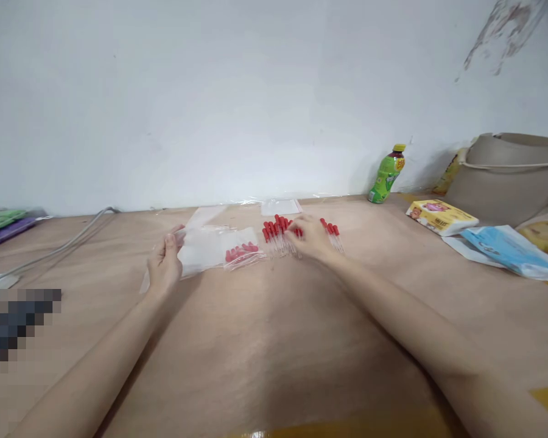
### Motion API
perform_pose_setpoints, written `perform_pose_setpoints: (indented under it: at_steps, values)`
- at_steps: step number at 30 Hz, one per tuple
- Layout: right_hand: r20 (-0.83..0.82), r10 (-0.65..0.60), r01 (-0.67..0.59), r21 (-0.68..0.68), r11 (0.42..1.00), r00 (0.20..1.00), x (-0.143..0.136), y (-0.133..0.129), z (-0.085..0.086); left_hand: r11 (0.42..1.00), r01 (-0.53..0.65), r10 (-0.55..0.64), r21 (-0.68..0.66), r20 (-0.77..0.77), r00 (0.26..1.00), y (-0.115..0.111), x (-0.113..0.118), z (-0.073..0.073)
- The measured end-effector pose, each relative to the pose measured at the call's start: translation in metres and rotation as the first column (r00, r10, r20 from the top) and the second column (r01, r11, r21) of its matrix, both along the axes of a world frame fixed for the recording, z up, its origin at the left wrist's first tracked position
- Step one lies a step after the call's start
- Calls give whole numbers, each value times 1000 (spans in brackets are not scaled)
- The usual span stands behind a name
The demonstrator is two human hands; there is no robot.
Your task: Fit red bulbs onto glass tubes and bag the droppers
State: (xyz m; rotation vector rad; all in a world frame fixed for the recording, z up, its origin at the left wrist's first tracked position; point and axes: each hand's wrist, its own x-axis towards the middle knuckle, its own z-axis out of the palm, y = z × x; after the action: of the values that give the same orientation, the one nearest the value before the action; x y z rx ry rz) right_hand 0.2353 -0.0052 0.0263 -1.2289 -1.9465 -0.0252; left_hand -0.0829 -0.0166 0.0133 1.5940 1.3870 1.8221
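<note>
Several clear droppers with red bulbs (274, 231) lie side by side on the brown table covering, and a smaller group (332, 230) sits just to their right. Over the right part of the larger group, my right hand (311, 237) is closed in a pinch on a red-topped dropper. My left hand (165, 261) is closed on the edge of a clear plastic bag (145, 281). Beside it lie flat translucent bags (203, 248). A bag holding several red-bulbed pieces (242, 250) rests between my hands.
Near the wall stand a green bottle (386, 176) and a grey-beige bag (506, 182). A yellow tissue pack (441, 216) and a blue packet (511, 249) lie at right. A grey cable (80, 234) and green and purple items (4, 225) are at left.
</note>
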Motion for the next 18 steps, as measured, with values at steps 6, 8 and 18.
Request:
perform_pose_setpoints:
  at_steps: [6, 8, 18]
  values:
    - [-68, -507, 490, -173, 854, 860, 83, 17, -30, 801, 585, -598, -129, -244, 764, -47, 51, 28]
    - [-82, -569, 513, -345, 786, 818, 98, 22, -36, 671, 674, -734, -309, -411, 541, -61, 64, 26]
    - [-78, -664, 489, -614, 620, 744, 111, 48, -40, 728, 553, -604, -405, -761, 237, -83, 86, 8]
